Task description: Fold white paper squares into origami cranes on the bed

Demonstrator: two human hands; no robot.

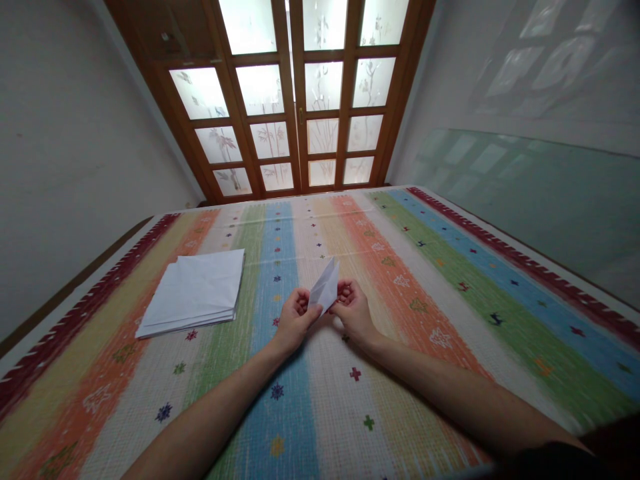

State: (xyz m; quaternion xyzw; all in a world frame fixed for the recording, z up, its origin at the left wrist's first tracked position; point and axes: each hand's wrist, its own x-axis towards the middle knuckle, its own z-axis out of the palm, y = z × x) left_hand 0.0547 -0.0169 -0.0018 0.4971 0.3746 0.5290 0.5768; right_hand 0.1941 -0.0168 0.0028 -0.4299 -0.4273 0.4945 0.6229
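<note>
Between my two hands, in the middle of the head view, is a small folded piece of white paper with a pointed top, held just above the striped cloth. My left hand pinches its lower left edge, the thumb lying on the near face. On the other side my right hand grips the lower right edge with curled fingers. Some of the fingertips are hidden behind the paper and the hands.
A loose stack of white paper sheets lies to the left of my hands. Under everything is a colourful striped tablecloth. A wooden door with glass panes stands beyond the far edge, and a glass sheet leans along the right wall.
</note>
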